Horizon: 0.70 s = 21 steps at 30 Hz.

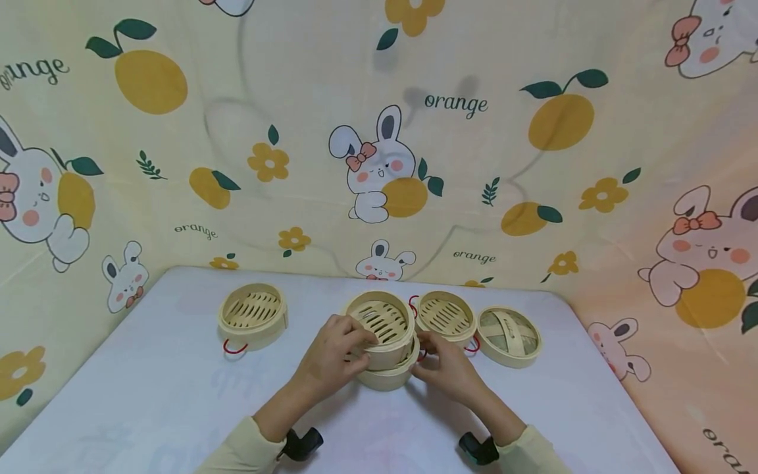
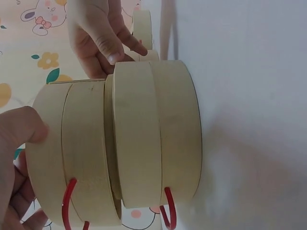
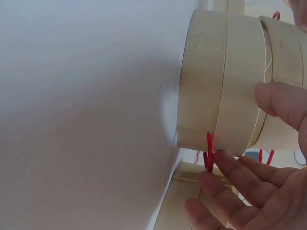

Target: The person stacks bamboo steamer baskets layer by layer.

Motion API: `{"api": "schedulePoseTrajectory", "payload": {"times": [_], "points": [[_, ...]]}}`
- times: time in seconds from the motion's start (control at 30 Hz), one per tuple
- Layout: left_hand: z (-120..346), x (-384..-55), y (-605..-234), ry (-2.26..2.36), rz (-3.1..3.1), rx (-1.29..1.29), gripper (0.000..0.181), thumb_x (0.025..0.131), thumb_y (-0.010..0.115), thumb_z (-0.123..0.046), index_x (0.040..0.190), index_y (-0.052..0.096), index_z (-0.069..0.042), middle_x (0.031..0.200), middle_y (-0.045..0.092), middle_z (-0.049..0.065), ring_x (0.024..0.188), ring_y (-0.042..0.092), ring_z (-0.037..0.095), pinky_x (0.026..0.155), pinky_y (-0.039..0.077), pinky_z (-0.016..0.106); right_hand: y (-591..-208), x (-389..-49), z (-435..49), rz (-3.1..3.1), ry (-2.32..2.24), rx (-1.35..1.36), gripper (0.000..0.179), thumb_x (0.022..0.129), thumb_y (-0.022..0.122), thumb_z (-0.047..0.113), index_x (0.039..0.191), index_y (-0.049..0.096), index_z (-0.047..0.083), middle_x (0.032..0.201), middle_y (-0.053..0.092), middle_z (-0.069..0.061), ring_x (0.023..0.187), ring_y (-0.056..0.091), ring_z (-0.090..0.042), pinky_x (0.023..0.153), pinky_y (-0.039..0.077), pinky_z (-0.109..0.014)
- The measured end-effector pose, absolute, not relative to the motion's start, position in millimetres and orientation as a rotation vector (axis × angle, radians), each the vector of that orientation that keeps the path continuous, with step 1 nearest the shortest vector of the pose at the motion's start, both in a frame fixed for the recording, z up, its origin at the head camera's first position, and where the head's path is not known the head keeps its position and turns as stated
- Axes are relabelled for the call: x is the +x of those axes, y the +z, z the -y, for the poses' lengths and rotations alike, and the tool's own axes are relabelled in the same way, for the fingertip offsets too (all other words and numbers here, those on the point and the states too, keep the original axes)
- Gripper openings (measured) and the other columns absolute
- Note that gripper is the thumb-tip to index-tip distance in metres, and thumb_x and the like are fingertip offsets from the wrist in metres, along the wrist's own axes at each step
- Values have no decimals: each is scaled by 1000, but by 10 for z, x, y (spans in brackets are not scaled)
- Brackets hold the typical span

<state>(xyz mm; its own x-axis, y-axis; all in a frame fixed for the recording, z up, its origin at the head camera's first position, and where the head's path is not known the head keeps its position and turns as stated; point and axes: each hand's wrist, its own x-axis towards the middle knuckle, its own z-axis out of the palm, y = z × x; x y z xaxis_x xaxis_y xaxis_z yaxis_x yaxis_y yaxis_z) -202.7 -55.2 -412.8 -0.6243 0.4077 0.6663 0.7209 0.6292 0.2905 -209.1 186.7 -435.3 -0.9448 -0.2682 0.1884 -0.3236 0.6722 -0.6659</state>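
Note:
Two round bamboo steamer baskets stand stacked at the middle of the table. The upper steamer basket (image 1: 387,359) has a slatted floor and sits slightly tilted and off-centre on the lower steamer basket (image 1: 383,380). My left hand (image 1: 334,349) grips the upper basket by its left side, thumb on the outer wall in the left wrist view. At the lower basket's right side is my right hand (image 1: 451,370); its thumb (image 3: 280,103) lies against the wall near the rim, and its fingers bend round beside a red loop (image 3: 209,151).
Another slatted steamer basket (image 1: 260,334) with a red loop stands at the left. Right behind the stack is a further basket (image 1: 445,315), beside a woven steamer lid (image 1: 510,359) with a strap. A patterned cloth (image 1: 284,85) hangs behind the white table (image 1: 148,395).

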Motion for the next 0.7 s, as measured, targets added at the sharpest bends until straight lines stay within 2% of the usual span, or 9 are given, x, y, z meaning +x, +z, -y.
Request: {"api": "schedulePoseTrajectory", "payload": {"times": [0.7], "points": [[463,-1995,-4175,-743,2253,-935,21,67,67,-19,87,65,-25,83,49,-10,81,43,8,71,38,23,-4334,-2059,-1867,2791,1171,473,49,70,72,21,114,50,20,94,60,8,96,57,-17,86,44,-38]]}}
